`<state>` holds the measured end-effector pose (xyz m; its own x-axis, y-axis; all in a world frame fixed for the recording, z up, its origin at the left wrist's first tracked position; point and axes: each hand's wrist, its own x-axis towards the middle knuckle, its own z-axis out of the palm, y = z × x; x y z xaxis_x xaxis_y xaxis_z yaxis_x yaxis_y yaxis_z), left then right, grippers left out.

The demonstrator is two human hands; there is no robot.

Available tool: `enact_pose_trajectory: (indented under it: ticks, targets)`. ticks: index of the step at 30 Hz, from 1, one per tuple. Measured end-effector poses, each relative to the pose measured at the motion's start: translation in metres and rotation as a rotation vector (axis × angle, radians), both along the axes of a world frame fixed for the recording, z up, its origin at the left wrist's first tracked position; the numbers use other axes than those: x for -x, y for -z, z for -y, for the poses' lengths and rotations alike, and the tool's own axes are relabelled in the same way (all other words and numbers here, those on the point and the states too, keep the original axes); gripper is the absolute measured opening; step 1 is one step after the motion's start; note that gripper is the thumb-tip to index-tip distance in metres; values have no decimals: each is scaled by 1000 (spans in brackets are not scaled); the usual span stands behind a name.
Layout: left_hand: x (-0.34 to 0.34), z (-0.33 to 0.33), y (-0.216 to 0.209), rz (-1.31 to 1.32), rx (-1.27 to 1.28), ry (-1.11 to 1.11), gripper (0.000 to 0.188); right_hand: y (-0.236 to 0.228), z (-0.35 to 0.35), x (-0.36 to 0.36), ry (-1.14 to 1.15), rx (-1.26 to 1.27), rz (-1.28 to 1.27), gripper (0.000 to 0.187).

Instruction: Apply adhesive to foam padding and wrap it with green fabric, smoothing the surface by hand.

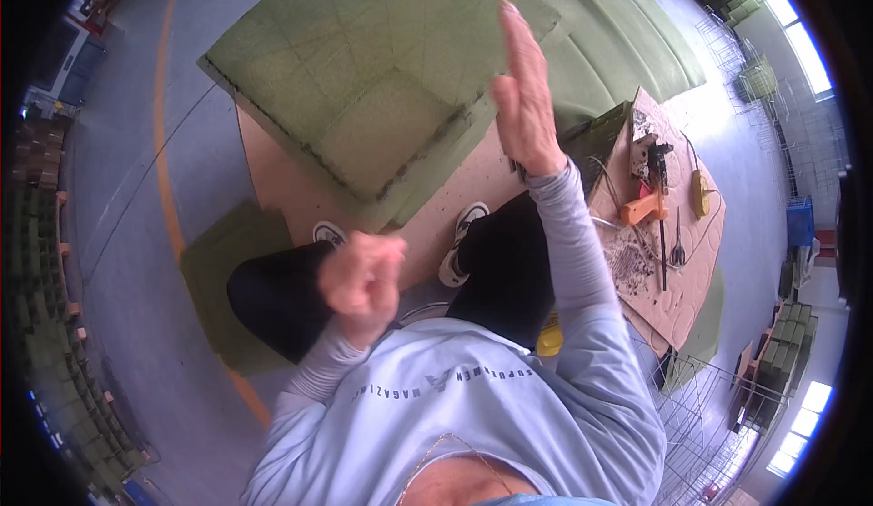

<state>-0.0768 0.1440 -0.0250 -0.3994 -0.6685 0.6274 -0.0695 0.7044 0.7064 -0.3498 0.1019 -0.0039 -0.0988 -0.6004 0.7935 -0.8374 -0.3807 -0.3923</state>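
A large green panel (300, 60) lies before me, with a boxy square section at its near corner and dark, rough edges. My right hand (527, 106) is raised over its right side, fingers stretched out and flat, holding nothing that I can see. Lower and to the left, my left hand (362, 277) is in front of my body, near the panel's closest corner. Its fingers look curled in, though motion blurs them; whatever they may hold is hidden. At this angle I cannot tell whether either hand touches the panel.
Brown cardboard (273, 156) lies under the panel. At right, a cardboard-topped stand (700, 260) carries an orange-handled tool (644, 208), scissors (677, 250), a yellow corded piece (700, 194) and dark crumbs. Ribbed green sheeting (627, 51) lies behind; wire racks (700, 415) stand lower right.
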Motion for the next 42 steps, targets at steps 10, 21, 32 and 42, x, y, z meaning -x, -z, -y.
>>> enact_pose_trajectory:
  ticks: [10,21,32,42]
  targets:
    - [32,58,-13,935,286,-155,73,14,18,-37,18,-381,-205,75]
    - [65,55,-14,953,412,-280,64,41,42,20,346,-384,-39,65]
    - [65,56,-18,957,378,-326,70,43,86,123,357,-244,-132,64]
    - [70,49,-48,812,350,-247,76,6,46,50,-56,-92,-259,66]
